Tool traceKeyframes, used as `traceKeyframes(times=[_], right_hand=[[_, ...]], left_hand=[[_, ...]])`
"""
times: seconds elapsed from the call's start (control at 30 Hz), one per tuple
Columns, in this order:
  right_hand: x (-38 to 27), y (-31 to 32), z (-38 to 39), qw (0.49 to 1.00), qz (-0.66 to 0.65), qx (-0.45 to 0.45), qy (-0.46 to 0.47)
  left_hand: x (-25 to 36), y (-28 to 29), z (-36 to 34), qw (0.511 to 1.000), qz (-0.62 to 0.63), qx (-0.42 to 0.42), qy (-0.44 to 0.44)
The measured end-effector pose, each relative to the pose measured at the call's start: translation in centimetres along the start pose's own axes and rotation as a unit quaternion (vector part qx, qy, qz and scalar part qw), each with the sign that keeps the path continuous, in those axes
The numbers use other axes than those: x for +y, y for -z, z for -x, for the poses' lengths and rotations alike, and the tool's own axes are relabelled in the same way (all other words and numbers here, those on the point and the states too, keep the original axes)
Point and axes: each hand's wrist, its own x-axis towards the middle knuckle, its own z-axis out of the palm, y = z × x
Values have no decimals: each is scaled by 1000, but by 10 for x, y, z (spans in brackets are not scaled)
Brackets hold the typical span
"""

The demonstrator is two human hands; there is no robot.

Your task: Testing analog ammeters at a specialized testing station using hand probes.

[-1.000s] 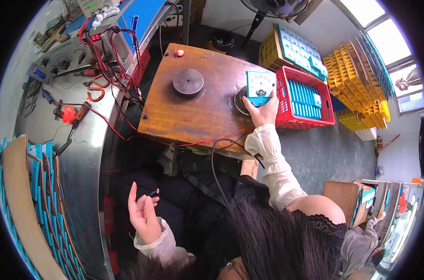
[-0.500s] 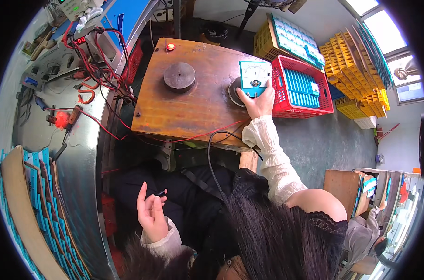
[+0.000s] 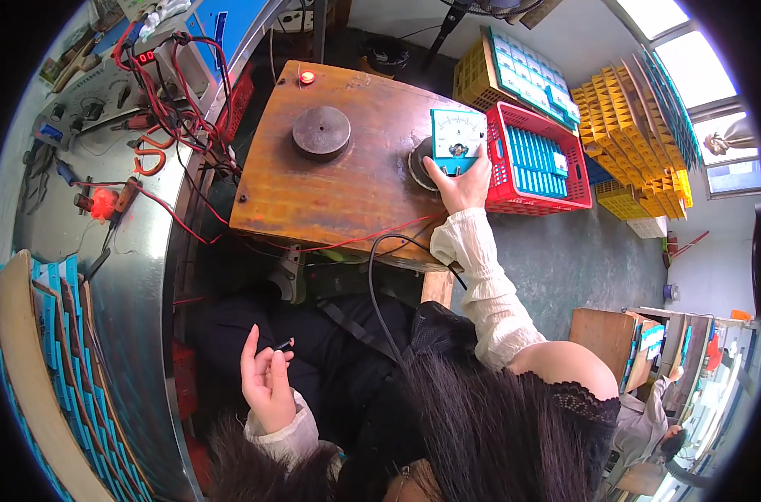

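My right hand point(image 3: 464, 182) grips the lower edge of a teal analog panel meter point(image 3: 456, 132) with a white dial. The meter stands over a dark round metal block point(image 3: 420, 164) at the right side of the wooden table; the hand and meter partly hide that block. Low in front of my lap, my left hand point(image 3: 269, 381) is partly curled, its index finger pointing up. A short black stick-like piece point(image 3: 283, 345) is held in its fingers; its exact kind cannot be made out.
Another round metal block point(image 3: 321, 133) and a lit red button point(image 3: 307, 78) are on the wooden table point(image 3: 347, 197). Right of it, a red crate point(image 3: 538, 201) holds teal meters. At left, a metal bench point(image 3: 138, 276) carries wires, pliers and instruments. Yellow crates point(image 3: 623, 125) stand behind.
The whole view has shifted slightly. My right hand stays on the meter, and my left hand keeps the black piece in nearly the same pose.
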Motion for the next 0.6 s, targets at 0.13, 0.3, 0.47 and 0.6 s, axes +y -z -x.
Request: traceKeyframes(times=[0.13,0.3,0.47,0.6], right_hand=[[0,-4,2,1000,-4,16,8],[3,-6,2,999,7,33,14],[2,-1,-6,999,9,29,15],[-9,-7,-9,999,29,-17,32]], left_hand=[[-5,2,1,1000,-4,6,-12],[-7,4,0,1000,-9,11,4],[-15,8,-2,1000,-19,8,-8],[-22,22,6,999,-7,37,-21]])
